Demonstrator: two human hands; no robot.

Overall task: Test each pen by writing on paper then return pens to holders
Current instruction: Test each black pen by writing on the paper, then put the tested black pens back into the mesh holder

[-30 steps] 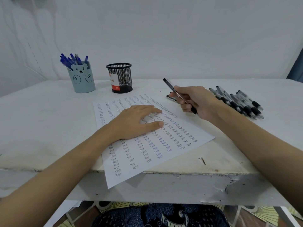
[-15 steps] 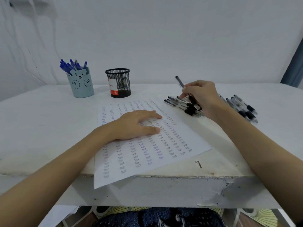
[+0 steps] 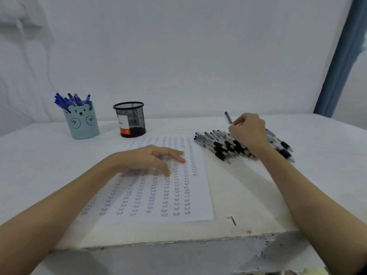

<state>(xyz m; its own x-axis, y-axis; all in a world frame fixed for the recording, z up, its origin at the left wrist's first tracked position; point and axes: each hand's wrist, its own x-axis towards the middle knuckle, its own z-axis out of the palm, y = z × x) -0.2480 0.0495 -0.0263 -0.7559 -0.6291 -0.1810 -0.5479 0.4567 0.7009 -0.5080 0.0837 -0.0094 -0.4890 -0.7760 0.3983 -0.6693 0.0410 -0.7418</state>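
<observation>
Right hand (image 3: 247, 132) shifted rightward off paper since earlier frames, now over pile of black pens (image 3: 222, 144); fingers curled, pinching 1 pen (image 3: 228, 117), its end tilted up toward wall. Pile lies on table (image 3: 317, 175) just right of paper (image 3: 178, 195). Left hand (image 3: 147, 158) flat, fingers spread, pressing paper. Black mesh holder (image 3: 131, 120) and bear holder (image 3: 82, 122) with blue pens (image 3: 67, 100) stand at rear left.

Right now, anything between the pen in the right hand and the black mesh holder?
Nothing visible. The right hand holds a pen above the loose pens; the table between it and the black mesh holder is bare.
</observation>
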